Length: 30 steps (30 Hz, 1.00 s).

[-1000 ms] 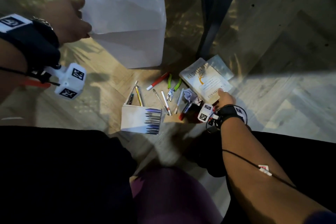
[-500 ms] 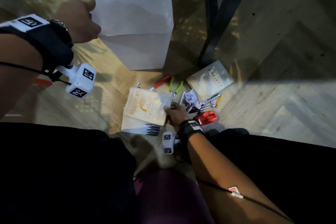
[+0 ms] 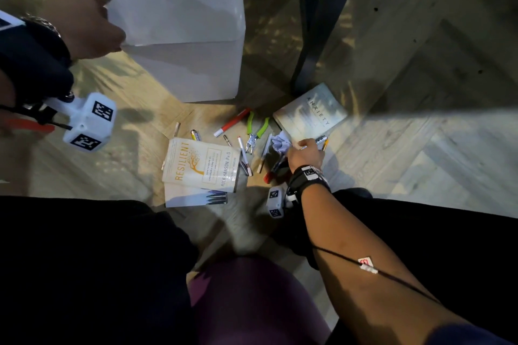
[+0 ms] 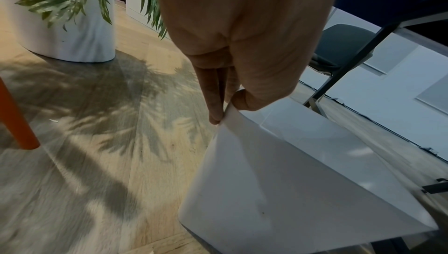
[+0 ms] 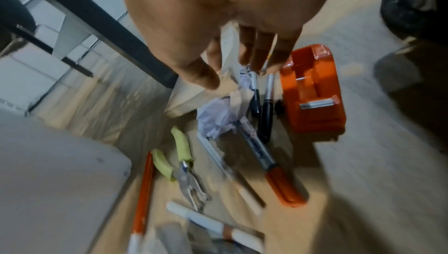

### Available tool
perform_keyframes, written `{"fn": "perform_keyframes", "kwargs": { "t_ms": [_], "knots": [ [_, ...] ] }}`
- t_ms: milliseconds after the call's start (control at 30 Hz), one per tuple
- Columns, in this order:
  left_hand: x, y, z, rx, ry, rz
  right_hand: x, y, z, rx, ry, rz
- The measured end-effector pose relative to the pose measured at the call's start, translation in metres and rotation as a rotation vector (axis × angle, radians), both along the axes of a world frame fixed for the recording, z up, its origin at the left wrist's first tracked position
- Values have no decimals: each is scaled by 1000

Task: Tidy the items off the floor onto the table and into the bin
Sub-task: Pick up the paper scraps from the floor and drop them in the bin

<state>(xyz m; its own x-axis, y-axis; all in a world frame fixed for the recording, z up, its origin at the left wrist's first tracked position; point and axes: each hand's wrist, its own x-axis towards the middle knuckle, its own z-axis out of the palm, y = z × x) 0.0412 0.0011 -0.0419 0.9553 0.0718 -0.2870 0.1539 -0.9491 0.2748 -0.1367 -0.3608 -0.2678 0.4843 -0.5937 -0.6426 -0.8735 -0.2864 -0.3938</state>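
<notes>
Left hand (image 3: 84,22) pinches the white bin's (image 3: 179,36) rim at 10 o'clock. Right hand (image 3: 307,152), fingers loosely spread, reaches down at the crumpled paper (image 3: 280,143) on the floor (image 3: 420,148), 3 o'clock of the Resilient book (image 3: 201,165).

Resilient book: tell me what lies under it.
The Resilient book lies on a white booklet with dark pens printed on it, whose lower edge sticks out. Pens poke out along its far side. What else it covers is hidden.
</notes>
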Motion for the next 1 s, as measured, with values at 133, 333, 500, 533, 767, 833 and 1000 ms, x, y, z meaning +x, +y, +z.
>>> {"fn": "perform_keyframes", "kwargs": {
  "t_ms": [133, 333, 500, 533, 767, 833, 1000],
  "knots": [
    [3, 7, -5, -94, 23, 55, 23, -15, 0, 202, -24, -413],
    [4, 7, -7, -59, 22, 65, 39, -46, -18, 268, 135, -258],
    [6, 5, -7, -52, 35, 88, 43, -53, -14, 281, 163, -211],
    [6, 5, -7, -37, 33, 82, 44, -53, -14, 291, 139, -230],
    [9, 9, -8, 95, -12, -24, 50, -55, -2, 269, -69, -384],
    [8, 8, -6, 101, 2, -22, 54, -53, 4, 266, -125, -402],
    [7, 6, -4, 57, 0, 48, 36, -30, 13, 442, -241, -560]
  ]
}}
